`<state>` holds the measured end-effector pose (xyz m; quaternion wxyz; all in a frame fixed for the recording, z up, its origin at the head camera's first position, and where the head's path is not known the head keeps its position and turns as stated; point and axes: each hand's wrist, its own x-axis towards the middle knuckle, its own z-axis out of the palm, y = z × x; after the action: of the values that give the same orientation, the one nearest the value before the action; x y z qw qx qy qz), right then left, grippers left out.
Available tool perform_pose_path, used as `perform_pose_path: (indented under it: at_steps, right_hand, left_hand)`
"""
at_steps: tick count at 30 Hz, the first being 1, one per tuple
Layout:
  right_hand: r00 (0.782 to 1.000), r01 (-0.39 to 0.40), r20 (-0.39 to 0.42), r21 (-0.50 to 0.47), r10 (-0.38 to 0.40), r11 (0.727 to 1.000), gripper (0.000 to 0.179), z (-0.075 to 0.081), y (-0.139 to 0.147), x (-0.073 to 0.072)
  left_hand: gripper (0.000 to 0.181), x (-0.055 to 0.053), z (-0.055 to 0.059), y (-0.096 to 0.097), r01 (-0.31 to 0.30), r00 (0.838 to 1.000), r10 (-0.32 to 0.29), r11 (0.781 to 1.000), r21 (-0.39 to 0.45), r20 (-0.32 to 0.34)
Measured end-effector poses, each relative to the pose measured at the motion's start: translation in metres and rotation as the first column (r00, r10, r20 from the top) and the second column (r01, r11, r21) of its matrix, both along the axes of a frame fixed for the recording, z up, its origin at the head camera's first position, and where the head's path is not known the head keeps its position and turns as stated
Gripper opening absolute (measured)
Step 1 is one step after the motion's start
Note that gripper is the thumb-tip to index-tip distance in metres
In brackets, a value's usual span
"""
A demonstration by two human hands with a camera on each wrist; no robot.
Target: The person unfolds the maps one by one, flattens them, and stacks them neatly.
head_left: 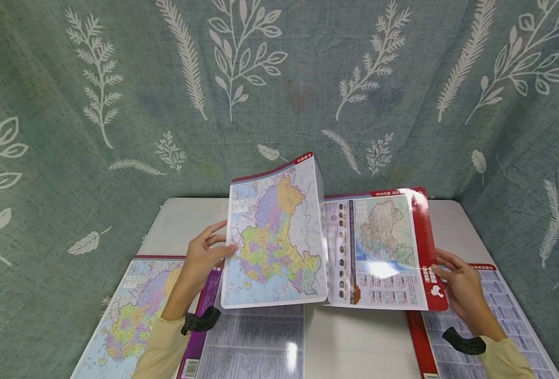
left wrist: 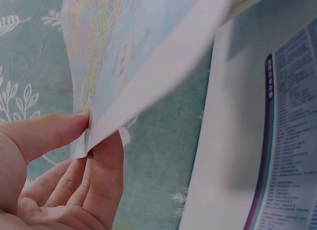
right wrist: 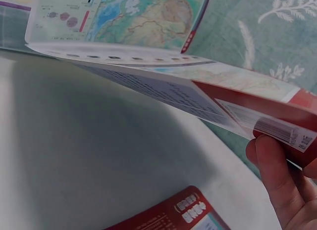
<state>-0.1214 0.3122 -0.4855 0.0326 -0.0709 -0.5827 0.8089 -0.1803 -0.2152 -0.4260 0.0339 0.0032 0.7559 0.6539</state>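
Observation:
I hold a folded laminated map sheet (head_left: 327,247) open above a white table (head_left: 355,342). Its left panel (head_left: 272,242) shows a multicoloured map and stands raised; its right panel (head_left: 386,252) has a red border and a terrain map. My left hand (head_left: 203,258) pinches the left edge of the map sheet (left wrist: 129,81) between thumb (left wrist: 44,133) and fingers (left wrist: 106,175). My right hand (head_left: 457,284) grips the red right edge of the sheet (right wrist: 257,111), fingers (right wrist: 272,178) under it.
Other map sheets lie flat on the table: a coloured map (head_left: 128,316) at left, a purple-edged text sheet (head_left: 246,342) near the centre, and a red-edged text sheet (head_left: 488,326) at right. Green leaf-print cloth (head_left: 279,79) surrounds the table.

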Motion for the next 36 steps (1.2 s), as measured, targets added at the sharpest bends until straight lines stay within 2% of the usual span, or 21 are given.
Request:
perform_pose_path:
  at_steps: [8,17,27,31,36]
  right_hand:
    - [1.0,0.009,-0.008,0.009,-0.009,1.0,0.034,0.0,0.004,-0.003]
    - [0.999,0.032,0.025,0.026,-0.032,0.999,0.037,0.0,0.01,-0.008]
    - [0.999,0.035,0.017,-0.002,-0.035,0.999,0.031,0.002,0.016,-0.016]
    - [0.998,0.048,0.034,0.004,-0.048,0.999,0.03,0.004,0.018,-0.019]
    - [0.998,0.055,0.042,0.018,-0.056,0.998,0.031,0.007,0.02,-0.023]
  left_hand:
    - [0.067,-0.004,-0.001,-0.005,-0.016,1.0,0.016,1.0,0.0,0.013]
    - [0.066,-0.012,-0.004,-0.013,-0.043,0.999,0.043,0.999,-0.016,0.022]
    - [0.066,-0.014,0.013,-0.017,-0.05,0.998,0.051,0.998,-0.028,0.047]
    - [0.068,-0.02,0.008,-0.024,-0.052,0.997,0.054,0.998,-0.028,0.054]
    - [0.068,-0.03,-0.003,-0.035,-0.055,0.998,0.057,0.997,-0.052,0.032]
